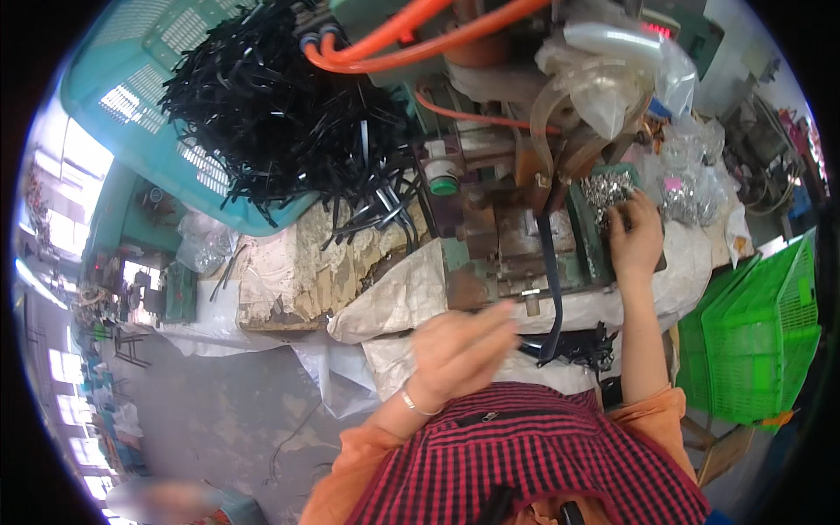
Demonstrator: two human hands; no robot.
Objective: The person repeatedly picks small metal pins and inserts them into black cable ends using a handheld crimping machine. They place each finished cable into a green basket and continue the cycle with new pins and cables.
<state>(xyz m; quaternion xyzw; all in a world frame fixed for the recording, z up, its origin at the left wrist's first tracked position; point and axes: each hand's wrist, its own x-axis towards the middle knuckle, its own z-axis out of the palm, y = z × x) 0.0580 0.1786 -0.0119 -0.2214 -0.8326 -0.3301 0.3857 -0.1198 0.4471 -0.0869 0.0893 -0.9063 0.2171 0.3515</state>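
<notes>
My left hand (464,350), blurred by motion, is in front of the machine with its fingers pointing right; whether they hold anything is smeared. Just right of them, a long dark strip (553,280) hangs from the machine's working head and bends at its lower end. My right hand (637,234) reaches to a green tray (591,236) of small shiny metal pieces (605,191). Its fingers are curled down at the edge of the pile, their tips partly hidden, so what they pinch cannot be made out.
A heap of black strips (280,114) fills a teal basket (122,70) at the back left. Orange hoses (385,57) cross above the machine (525,232). Clear plastic bags (691,166) lie beyond the tray. Green crates (757,328) stand at the right. More dark strips (582,348) lie near my apron.
</notes>
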